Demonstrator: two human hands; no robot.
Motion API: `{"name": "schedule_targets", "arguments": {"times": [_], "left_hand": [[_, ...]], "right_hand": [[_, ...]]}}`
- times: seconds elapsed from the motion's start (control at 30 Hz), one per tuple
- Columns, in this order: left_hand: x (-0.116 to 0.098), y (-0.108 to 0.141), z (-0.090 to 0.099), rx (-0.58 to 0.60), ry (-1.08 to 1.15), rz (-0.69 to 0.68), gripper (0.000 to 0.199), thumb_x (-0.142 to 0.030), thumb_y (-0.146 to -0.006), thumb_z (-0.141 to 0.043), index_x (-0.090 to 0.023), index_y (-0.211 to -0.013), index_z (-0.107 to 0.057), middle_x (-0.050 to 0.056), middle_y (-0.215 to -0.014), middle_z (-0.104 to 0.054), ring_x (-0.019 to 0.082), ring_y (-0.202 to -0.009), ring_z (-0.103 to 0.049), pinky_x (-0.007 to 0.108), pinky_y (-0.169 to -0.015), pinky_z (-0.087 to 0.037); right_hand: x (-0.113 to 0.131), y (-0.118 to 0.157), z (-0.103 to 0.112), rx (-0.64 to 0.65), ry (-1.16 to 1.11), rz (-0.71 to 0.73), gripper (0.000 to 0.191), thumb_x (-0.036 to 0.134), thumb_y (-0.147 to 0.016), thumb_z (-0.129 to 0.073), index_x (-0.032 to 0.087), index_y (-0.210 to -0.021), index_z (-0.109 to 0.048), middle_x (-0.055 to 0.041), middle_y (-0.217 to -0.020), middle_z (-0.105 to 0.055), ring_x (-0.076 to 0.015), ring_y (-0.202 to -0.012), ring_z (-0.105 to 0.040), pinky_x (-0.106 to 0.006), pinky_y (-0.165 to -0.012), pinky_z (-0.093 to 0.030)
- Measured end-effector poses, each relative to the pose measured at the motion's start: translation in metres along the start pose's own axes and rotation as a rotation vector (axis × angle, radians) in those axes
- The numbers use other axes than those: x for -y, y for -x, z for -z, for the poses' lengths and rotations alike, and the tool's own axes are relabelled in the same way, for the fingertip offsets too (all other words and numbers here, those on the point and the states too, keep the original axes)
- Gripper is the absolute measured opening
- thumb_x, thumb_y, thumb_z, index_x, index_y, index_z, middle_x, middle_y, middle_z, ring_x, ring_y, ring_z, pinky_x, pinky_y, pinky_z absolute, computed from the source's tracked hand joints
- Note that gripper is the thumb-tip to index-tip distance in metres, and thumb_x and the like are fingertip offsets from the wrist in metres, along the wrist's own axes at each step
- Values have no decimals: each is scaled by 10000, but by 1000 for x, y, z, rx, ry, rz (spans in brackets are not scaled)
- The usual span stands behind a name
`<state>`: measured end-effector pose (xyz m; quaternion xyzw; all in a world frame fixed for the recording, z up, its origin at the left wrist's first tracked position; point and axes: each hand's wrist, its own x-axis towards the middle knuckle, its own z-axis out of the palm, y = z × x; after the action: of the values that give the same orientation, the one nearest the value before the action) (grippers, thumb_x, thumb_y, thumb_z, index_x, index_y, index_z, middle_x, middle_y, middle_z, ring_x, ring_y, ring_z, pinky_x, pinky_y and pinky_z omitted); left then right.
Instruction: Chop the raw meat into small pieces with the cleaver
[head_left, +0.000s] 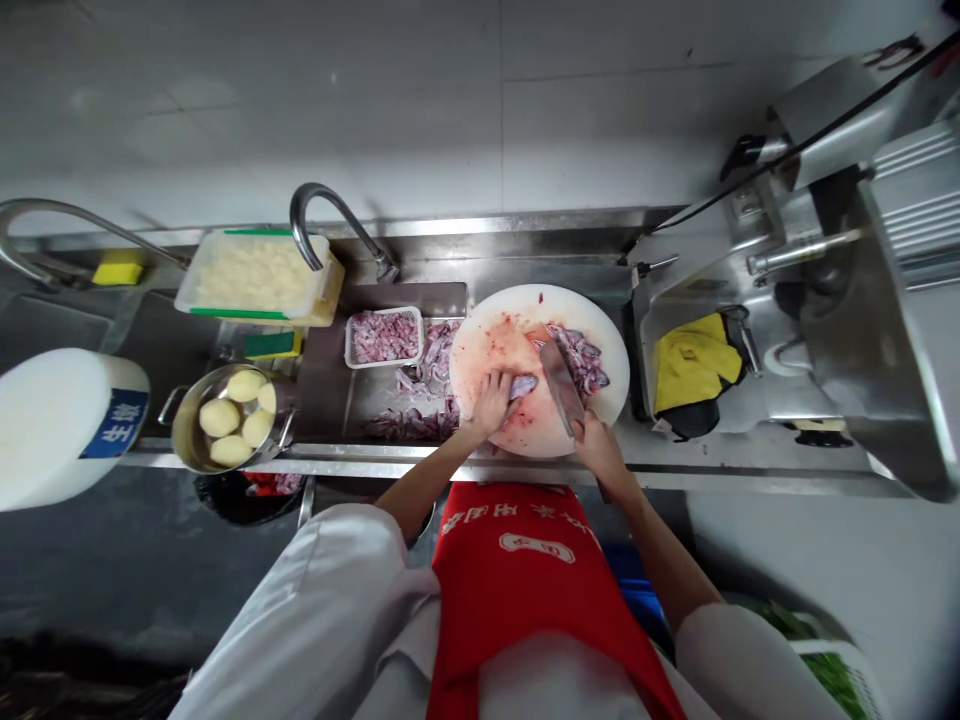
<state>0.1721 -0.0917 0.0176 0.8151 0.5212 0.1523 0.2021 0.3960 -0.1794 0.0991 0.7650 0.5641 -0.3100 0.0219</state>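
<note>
A round white cutting board point(480, 325), stained with blood, lies in front of me. On it my left hand point(492, 402) presses a grey-purple piece of raw meat point(523, 386), fingers bent over its left end. My right hand point(600, 448) is closed around the handle of a cleaver point(561, 382). The wide blade stands just right of the held piece, slanting up and left. Beyond the blade lies a heap of similar raw pieces point(585, 358) with dark skin. What kind of animal it is I cannot tell.
In the sink on the left are a white basket point(347, 345) of chopped meat and more loose raw pieces point(412, 423). Further left stand a pot of peeled potatoes point(220, 418) and a lidded plastic tub point(251, 275). A curved faucet point(300, 215) overhangs the sink. A yellow cloth point(694, 362) lies at right.
</note>
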Motion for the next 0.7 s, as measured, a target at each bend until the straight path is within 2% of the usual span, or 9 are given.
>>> {"name": "schedule_targets", "arguments": {"times": [0.07, 0.17, 0.33, 0.5, 0.63, 0.7], "left_hand": [[3, 3, 1, -71, 86, -32, 387, -358, -937, -636, -144, -1255, -585, 157, -1243, -558, 303, -1167, -519, 465, -1027, -464], [11, 8, 2, -94, 208, -112, 275, -312, -977, -582, -165, -1203, -638, 124, -1169, -594, 261, -1155, -539, 422, -1041, -464], [20, 7, -5, -142, 295, -128, 290, -319, -984, -578, -175, -1223, -657, 119, -1145, -603, 245, -1124, -557, 397, -999, -496], [22, 5, -10, -98, 317, -117, 222, -292, -954, -621, -187, -1135, -694, 111, -1101, -618, 247, -1084, -576, 414, -977, -518], [23, 13, -6, -147, 371, -85, 246, -277, -936, -647, -186, -1162, -680, 106, -1118, -625, 241, -1109, -593, 401, -986, -526], [23, 18, -4, -166, 390, -68, 232, -277, -939, -643, -183, -1148, -681, 100, -1086, -631, 237, -1098, -602, 398, -987, -528]], "right_hand": [[19, -7, 6, -39, -1, -5, 313, 259, -1031, -409, 93, -1238, -575, -166, -988, -721, -247, -917, -681, -288, -717, -385], [50, -20, 11, -138, -26, 38, 342, 294, -1053, -368, 91, -1235, -573, -173, -989, -723, -256, -904, -685, -295, -721, -402], [89, -43, 2, -211, -26, 132, 414, 354, -1078, -282, 90, -1279, -530, -183, -990, -732, -256, -859, -688, -292, -696, -412], [95, -64, -11, -120, 49, 131, 335, 304, -1066, -336, 98, -1223, -549, -177, -986, -730, -246, -879, -692, -277, -695, -409], [89, -69, -1, -106, 58, 150, 342, 311, -1048, -370, 100, -1228, -568, -171, -980, -736, -255, -882, -694, -281, -711, -425], [88, -67, 5, -150, 43, 156, 387, 336, -1049, -356, 94, -1278, -553, -176, -983, -735, -268, -887, -692, -292, -726, -434]]}}
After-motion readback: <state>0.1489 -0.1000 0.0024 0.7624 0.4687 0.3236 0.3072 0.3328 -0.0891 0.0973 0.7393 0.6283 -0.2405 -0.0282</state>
